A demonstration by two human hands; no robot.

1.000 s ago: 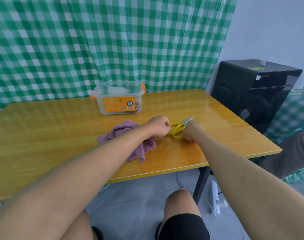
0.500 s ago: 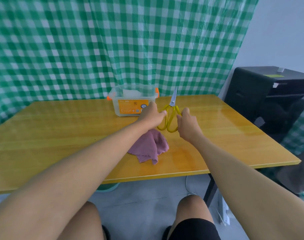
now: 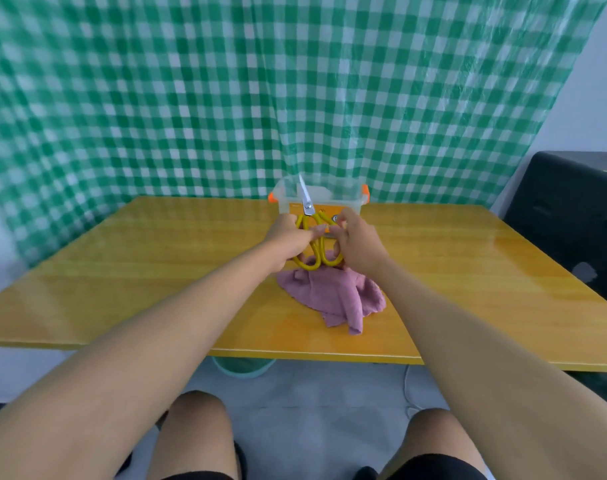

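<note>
- the scissors are held in the air above the table, over the far edge of the purple cloth. the blades are together and point up and away, toward the clear box.
- the left hand has its fingers curled round the left yellow loop. the right hand grasps the right loop in the same way.
- one hand on each loop looks like a hold for pulling the handles apart, not for ordinary one-handed cutting.
- the tips point away from the body and clear of both forearms, a sensible way to hold a sharp tool while working it.
- the cloth lies crumpled just below and nearer than the hands. i cannot tell whether the right hand's lower fingers brush it.
- its spot right under the scissors suggests it is there to wipe the blades or to be cut, and i can't say which.
- the box, with orange latches, stands at the far side in front of the green checked curtain, directly behind the blades. it may be where the scissors belong, though that is a guess.
- my read is that the step in hand is opening the blades. the pull should be even, so the tips don't swing toward the box.
- a black cabinet stands to the right, off the table.
</note>
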